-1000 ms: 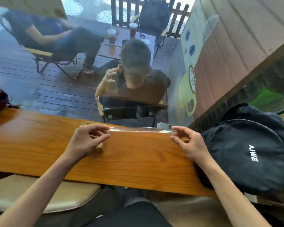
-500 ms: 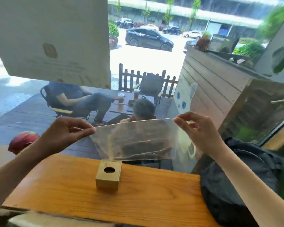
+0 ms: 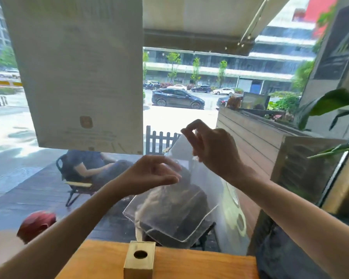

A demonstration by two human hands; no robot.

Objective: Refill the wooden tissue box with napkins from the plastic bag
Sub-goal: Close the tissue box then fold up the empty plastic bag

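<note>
clear plastic bag (image 3: 175, 214) held up at centre frame, hanging above the far edge of the wooden table (image 3: 189, 264). right hand (image 3: 212, 150) higher, fingertips pinching the bag's top edge; left hand (image 3: 151, 174) lower, fingers curled at the bag, grip unclear. wooden tissue box (image 3: 139, 258) at bottom centre on the table, round hole up, directly below the bag.

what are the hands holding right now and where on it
Both hold the clear plastic bag by its top edge: right hand pinches the upper corner, left hand grips the edge lower down.
</note>
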